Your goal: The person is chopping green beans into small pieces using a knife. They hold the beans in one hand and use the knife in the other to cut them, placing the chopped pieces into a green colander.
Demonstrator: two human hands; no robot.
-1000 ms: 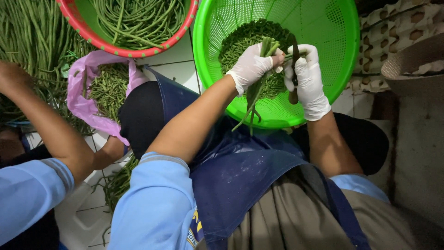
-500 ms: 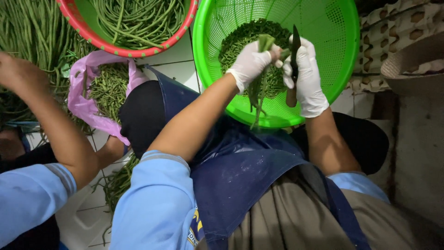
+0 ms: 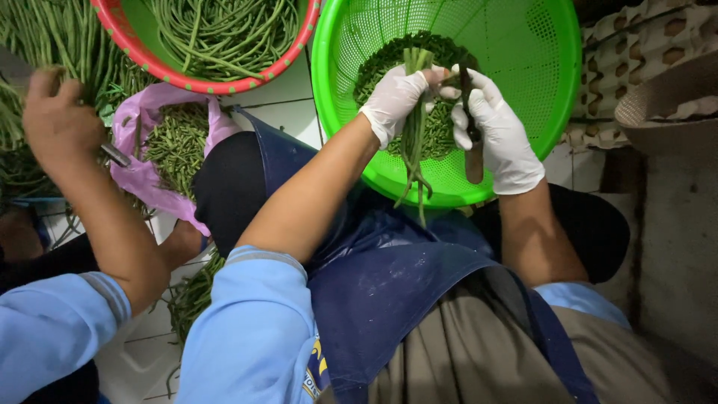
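Over the green basket (image 3: 553,90) now, both gloved hands are at work: the left hand (image 3: 395,99) is curled tight around a bundle of long beans (image 3: 413,142), whose stems hang down past the basket's near rim while their tops poke up above the glove. The right hand (image 3: 497,135) is wrapped around a knife (image 3: 471,127), its dark blade standing up beside the bundle and its pale handle sticking out below the palm; the fingers hide most of the grip, and whether the blade touches the beans is hard to tell. Behind the hands lies a heap of chopped beans (image 3: 449,56) inside the basket, partly covered by the gloves. Up top, a red basin (image 3: 217,78) of whole long beans is cut off by the frame edge. To the left, a pink bag (image 3: 146,183) holds more cut pieces, tucked beside a dark knee. A co-worker's bare hand (image 3: 52,120) rises at the far left, fingers closed on something thin and grey that cannot be made out. A blue apron (image 3: 389,292) covers the lap, and stacked egg trays (image 3: 643,37) run off the right edge.
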